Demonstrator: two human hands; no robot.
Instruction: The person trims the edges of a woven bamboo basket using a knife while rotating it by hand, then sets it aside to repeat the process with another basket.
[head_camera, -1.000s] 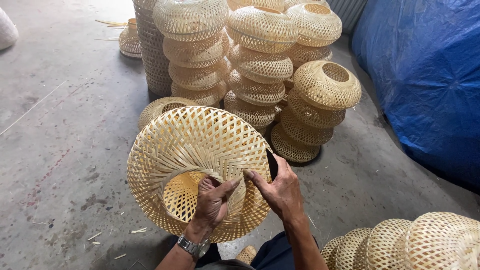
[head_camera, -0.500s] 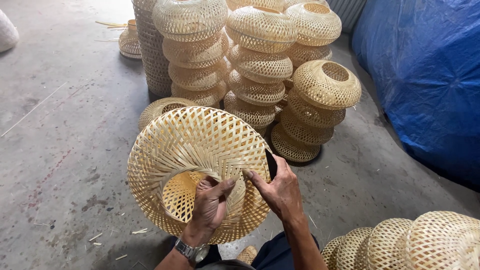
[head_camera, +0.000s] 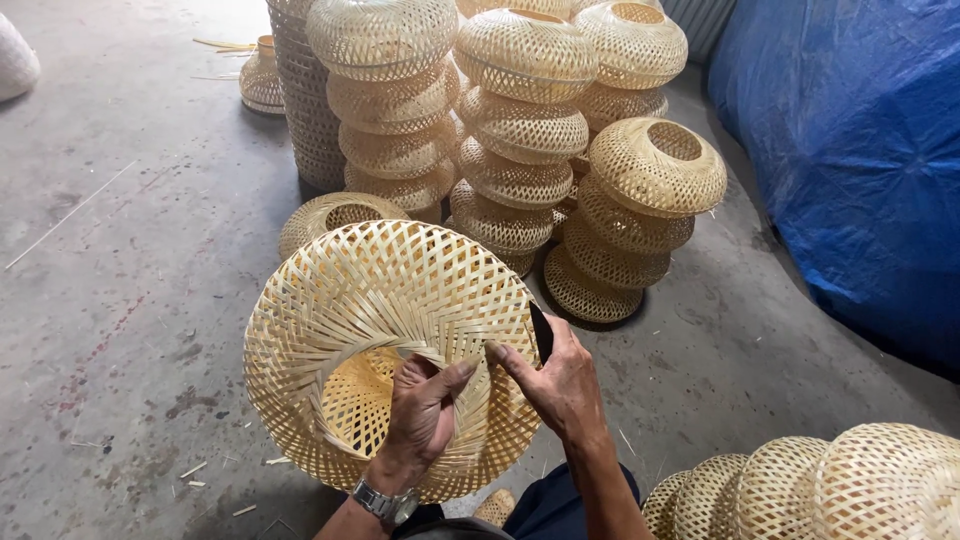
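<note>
While you look down from your head camera, your two hands work on one woven bamboo shade (head_camera: 370, 320), which you hold up in front of you above the concrete floor (head_camera: 120, 300), its round opening turned toward you. Your left hand (head_camera: 422, 418) reaches into this opening; the fingers are curled over the inner rim and the thumb presses on the weave, so this hand has a grip on the shade. A metal watch (head_camera: 384, 501) sits on that wrist. Your right hand (head_camera: 562, 385) is just beside the left one, on the right edge of the shade; its fingers are bent and the fingertips touch the rim. A dark thin tool (head_camera: 540, 332) stands up behind this hand, close against the shade, but I cannot tell if the hand really clamps it. Behind the shade, on the floor, there are several tall stacks of shades (head_camera: 520, 130) of the same kind, placed close together, and one more single shade (head_camera: 340, 215) lies just behind the one you hold, partly hidden by it. A blue tarp (head_camera: 860, 150) covers something at the right side. At the bottom right corner lie more shades in a row (head_camera: 830, 480), touching each other. Some small bamboo splinters (head_camera: 195, 470) are scattered on the floor near your left side.
</note>
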